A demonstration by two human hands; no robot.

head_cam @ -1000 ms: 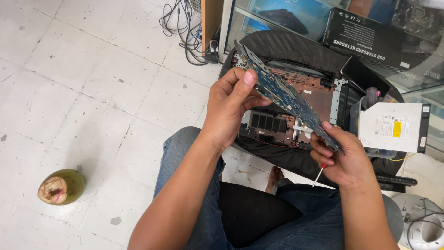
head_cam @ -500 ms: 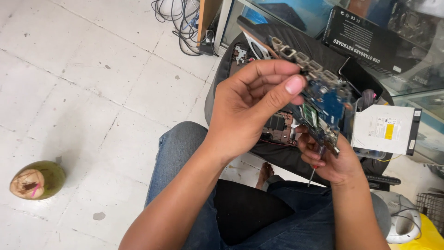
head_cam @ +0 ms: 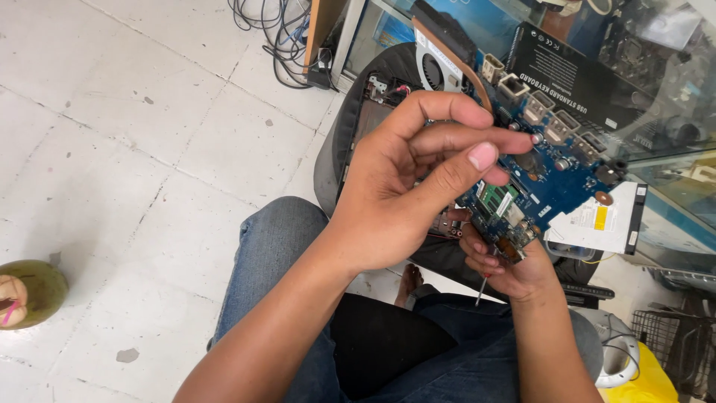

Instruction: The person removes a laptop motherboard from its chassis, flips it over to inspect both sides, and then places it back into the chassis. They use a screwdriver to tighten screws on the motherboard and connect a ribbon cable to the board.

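My left hand (head_cam: pixel 403 186) grips a blue laptop motherboard (head_cam: pixel 548 175), holding it up above an opened black laptop base (head_cam: pixel 350 142) that rests on my knees. The board carries a fan (head_cam: pixel 436 63), a copper heat pipe and a row of metal ports along its top edge. My right hand (head_cam: pixel 511 269) holds the board's lower corner from beneath, with a thin screwdriver (head_cam: pixel 481 289) pinched in the same fingers and pointing down. A white optical drive (head_cam: pixel 600 224) lies just right of the board.
A green coconut (head_cam: pixel 30 295) sits on the tiled floor at the far left. Tangled black cables (head_cam: pixel 280 33) lie at the top. A glass cabinet with a dark keyboard box (head_cam: pixel 574 75) stands behind. A wire basket (head_cam: pixel 675 339) and a yellow bag are at the lower right.
The motherboard has been lifted up and turned so its blue component face shows. My left hand has shifted right and closer, now covering the board's middle. The view has tilted slightly.
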